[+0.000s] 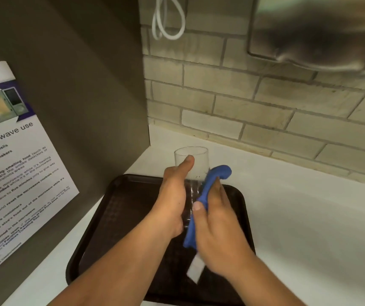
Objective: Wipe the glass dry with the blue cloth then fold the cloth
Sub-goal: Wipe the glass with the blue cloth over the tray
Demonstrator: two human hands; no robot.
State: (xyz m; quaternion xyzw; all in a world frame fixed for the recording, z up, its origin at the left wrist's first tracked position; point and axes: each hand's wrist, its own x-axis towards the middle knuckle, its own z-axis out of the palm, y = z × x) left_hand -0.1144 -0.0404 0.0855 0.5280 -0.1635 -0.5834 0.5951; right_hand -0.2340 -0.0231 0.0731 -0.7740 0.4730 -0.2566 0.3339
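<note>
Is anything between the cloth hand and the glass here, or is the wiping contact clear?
Nothing visible blocks it. The right hand presses the blue cloth straight against the side of the glass, which the left hand grips above the dark tray.

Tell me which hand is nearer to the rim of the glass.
Left. The left hand grips the glass, its thumb reaching almost to the rim. The right hand presses the blue cloth lower against the glass.
</note>
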